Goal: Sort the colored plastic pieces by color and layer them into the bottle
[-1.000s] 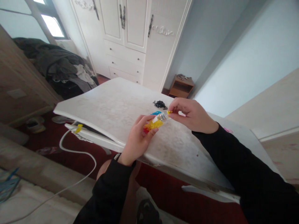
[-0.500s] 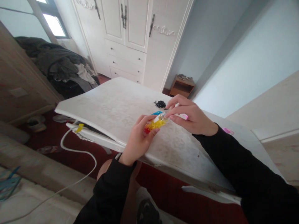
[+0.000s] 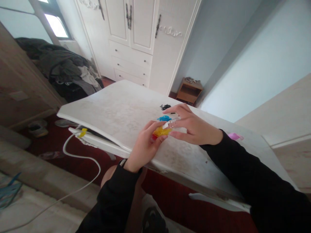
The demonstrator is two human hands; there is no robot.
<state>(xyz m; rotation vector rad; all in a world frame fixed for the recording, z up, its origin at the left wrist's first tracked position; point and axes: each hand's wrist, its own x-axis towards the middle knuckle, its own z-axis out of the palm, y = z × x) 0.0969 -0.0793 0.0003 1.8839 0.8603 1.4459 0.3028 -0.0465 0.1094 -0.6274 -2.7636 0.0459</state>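
Note:
My left hand is closed around a small clear plastic bottle, holding it tilted above the near edge of the table. Yellow and red small pieces fill its lower part; they look like tiny rubber bands. My right hand has its thumb and fingers around the bottle's clear upper end, with the index finger reaching out past it. Just beyond the bottle lies a pile of blue bands. Farther back sits a black pile, partly covered by my right fingers.
The white table has a worn, stained top. A pink plastic item lies by my right sleeve. At the left, a white cable hangs beside the table. Behind stand a white wardrobe and a small wooden cabinet.
My right hand has moved down and turned, bringing its fingers around the bottle's upper end. A pink piece near my right fingers is no longer visible. My left hand has barely moved.

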